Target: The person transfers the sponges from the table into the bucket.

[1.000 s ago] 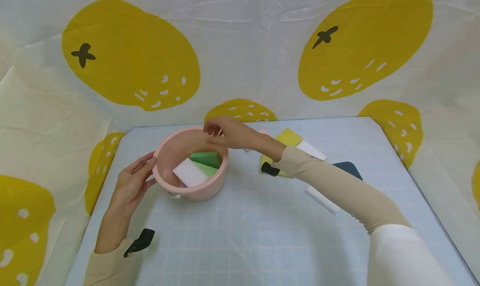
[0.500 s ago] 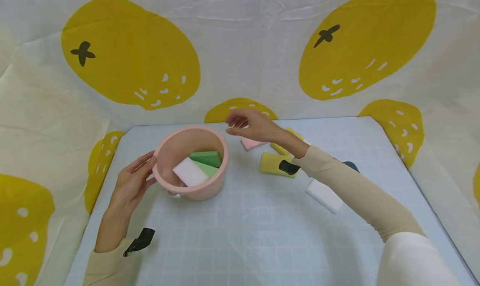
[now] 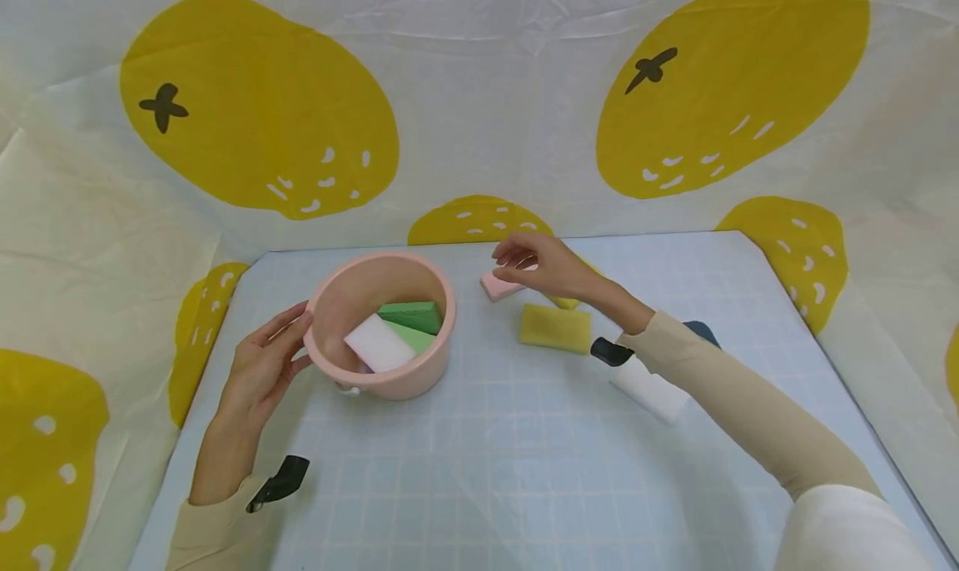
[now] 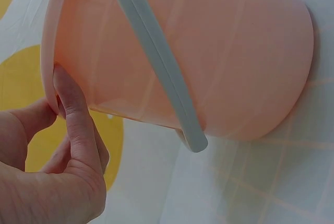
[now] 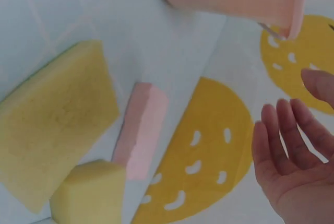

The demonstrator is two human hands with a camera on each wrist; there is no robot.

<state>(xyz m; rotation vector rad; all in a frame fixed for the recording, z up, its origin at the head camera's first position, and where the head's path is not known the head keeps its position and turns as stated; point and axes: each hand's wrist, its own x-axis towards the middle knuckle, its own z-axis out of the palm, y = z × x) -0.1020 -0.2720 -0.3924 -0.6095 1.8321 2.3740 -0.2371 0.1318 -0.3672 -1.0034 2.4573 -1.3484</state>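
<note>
Beige forearm sleeves, white right upper sleeve, small black wrist pieces

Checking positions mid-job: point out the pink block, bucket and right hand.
Pink block (image 5: 141, 131), right wrist view, visible middle.
Bucket (image 4: 229, 57), left wrist view, outer wall.
Right hand (image 3: 549, 267), head view, hand's middle.

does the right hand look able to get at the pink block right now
Probably yes: the right hand looks empty and hovers near the pink block, with nothing visible on top, though a yellow block sits close.
</note>
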